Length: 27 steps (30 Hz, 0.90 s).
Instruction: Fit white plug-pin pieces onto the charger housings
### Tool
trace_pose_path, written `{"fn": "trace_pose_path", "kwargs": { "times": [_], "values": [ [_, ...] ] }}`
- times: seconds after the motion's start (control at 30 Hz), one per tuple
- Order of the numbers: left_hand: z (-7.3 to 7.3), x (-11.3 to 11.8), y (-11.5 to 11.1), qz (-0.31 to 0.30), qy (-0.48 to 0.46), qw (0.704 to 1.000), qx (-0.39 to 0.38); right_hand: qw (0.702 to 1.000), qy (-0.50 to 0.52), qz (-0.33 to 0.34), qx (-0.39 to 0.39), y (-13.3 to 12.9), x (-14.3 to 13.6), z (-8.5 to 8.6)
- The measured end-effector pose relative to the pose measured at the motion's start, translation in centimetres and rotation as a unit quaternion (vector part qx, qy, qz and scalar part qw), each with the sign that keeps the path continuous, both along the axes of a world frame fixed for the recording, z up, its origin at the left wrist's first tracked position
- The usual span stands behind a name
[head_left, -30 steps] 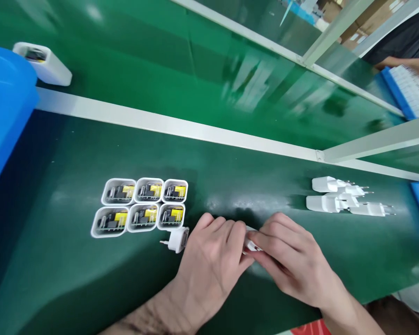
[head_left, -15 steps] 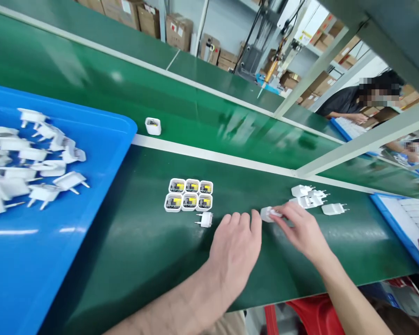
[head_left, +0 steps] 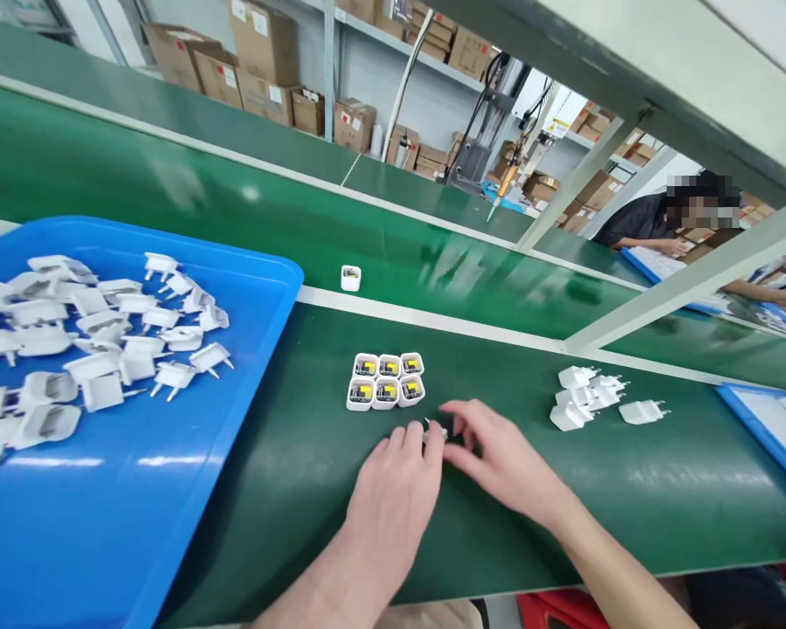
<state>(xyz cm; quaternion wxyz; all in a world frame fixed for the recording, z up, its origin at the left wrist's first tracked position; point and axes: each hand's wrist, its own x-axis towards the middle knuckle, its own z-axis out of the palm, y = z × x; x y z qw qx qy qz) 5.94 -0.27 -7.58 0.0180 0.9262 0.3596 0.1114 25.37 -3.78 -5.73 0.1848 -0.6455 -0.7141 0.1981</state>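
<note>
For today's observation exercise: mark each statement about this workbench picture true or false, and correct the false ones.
1. Six open charger shells stand in a two-by-three block. True.
2. The blue tray lies to the person's right. False: it lies to the left and holds white plug caps.
3. Left hand and right hand meet at a small plug part. True.
4. The assembled chargers are stacked in the tray. False: they lie on the green mat, right of the hands.
5. One lone shell sits on the far belt. True.

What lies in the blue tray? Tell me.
The blue tray holds a loose heap of white plug caps, two-pin pieces lying at mixed angles. Its left end is out of frame, so the rest is unseen.
</note>
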Motion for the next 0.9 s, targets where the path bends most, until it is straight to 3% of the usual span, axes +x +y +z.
{"fn": "trace_pose_path", "kwargs": {
  "times": [0.13, 0.23, 0.3, 0.37, 0.47, 0.57, 0.7, 0.8, 0.9],
  "values": [
    [2.7, -5.1, -0.9, -0.077, -0.008, 0.997, -0.002, 0.993, -0.062, 0.097, -0.018, 2.1, -1.4, -1.2],
    [6.8, -7.6, 3.0, -0.086, 0.019, 0.995, 0.041, 0.991, -0.012, 0.136, -0.011, 2.4, 0.8, -1.2],
    [9.7, -6.8, 7.7, -0.047, 0.045, 0.997, 0.045, 0.987, 0.083, 0.136, 0.005, 2.6, 2.9, -1.2],
    [11.7, -4.3, 12.4, 0.006, 0.020, 1.000, 0.000, 0.975, 0.201, 0.087, 0.034, 3.1, 5.2, -1.3],
    [13.1, 0.5, 16.8, 0.038, 0.005, 0.999, 0.015, 0.924, 0.372, -0.027, 0.085, 4.1, 7.8, -2.1],
    [13.1, 4.6, 17.6, 0.030, 0.018, 0.999, 0.020, 0.881, 0.450, -0.087, 0.119, 4.8, 9.5, -2.5],
    [12.1, 9.2, 16.1, -0.010, 0.052, 0.999, 0.001, 0.855, 0.474, -0.128, 0.167, 4.7, 10.4, -1.6],
    [9.7, 12.3, 12.9, -0.062, 0.079, 0.995, -0.029, 0.837, 0.471, -0.160, 0.229, 4.5, 10.5, -0.4],
    [6.0, 14.2, 8.7, -0.090, 0.094, 0.989, -0.072, 0.835, 0.449, -0.171, 0.270, 4.3, 10.6, 0.7]
  ]
}}
